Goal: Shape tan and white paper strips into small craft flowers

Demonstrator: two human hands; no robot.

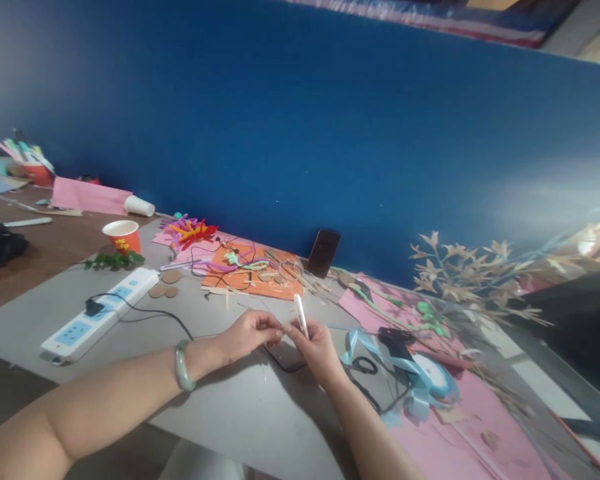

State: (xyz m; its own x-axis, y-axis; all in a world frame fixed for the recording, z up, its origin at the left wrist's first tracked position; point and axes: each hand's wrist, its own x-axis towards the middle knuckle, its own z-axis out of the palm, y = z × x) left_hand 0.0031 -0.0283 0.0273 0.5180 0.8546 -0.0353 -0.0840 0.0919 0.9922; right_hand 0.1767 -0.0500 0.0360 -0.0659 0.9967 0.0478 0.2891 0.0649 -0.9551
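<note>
Close fingertip work appears to be in hand, with both hands meeting over the desk (215,420), on the person's side of the smartphone (323,253). The left hand (253,337) is narrowed to a pinch, thumb against forefinger; whether anything sits in it (the tips are too small and blurred) I cannot tell. The right hand (314,343) is closed around a white pen (301,315), which stands nearly upright beside its thumb, nearer the person than the smartphone and slightly left of it. Its thumb tip reaches the left fingertips. As I judge it, the next move calls for a steady left pinch and a light right thumb, with the pen kept out of the way.
</note>
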